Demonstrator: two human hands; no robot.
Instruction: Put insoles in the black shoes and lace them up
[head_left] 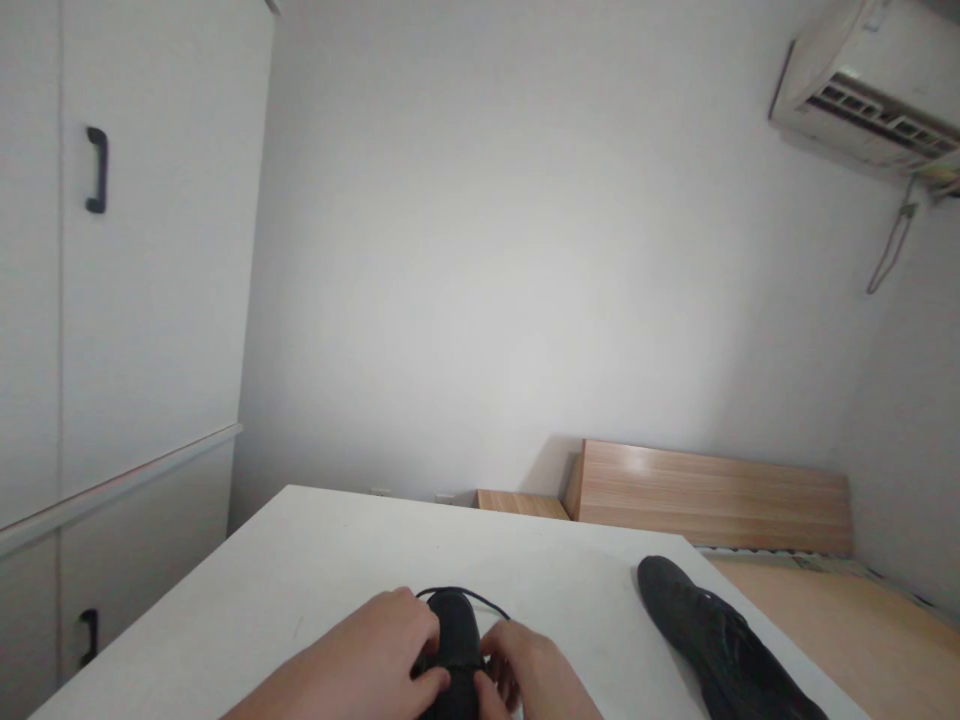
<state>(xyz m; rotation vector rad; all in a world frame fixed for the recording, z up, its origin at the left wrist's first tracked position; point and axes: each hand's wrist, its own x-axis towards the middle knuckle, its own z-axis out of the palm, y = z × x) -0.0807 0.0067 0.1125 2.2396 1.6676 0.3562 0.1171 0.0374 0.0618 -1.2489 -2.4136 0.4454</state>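
Observation:
A black shoe lies on the white table at the bottom middle of the view, toe pointing away from me. My left hand rests on its left side with fingers curled over it. My right hand is at its right side, fingers pinched on the black lace, which loops out over the toe. The lower part of the shoe is cut off by the frame edge.
A second black shoe lies near the table's right edge. A white wardrobe stands at the left. Behind the table are a wooden bed frame and a small wooden stand. An air conditioner hangs top right.

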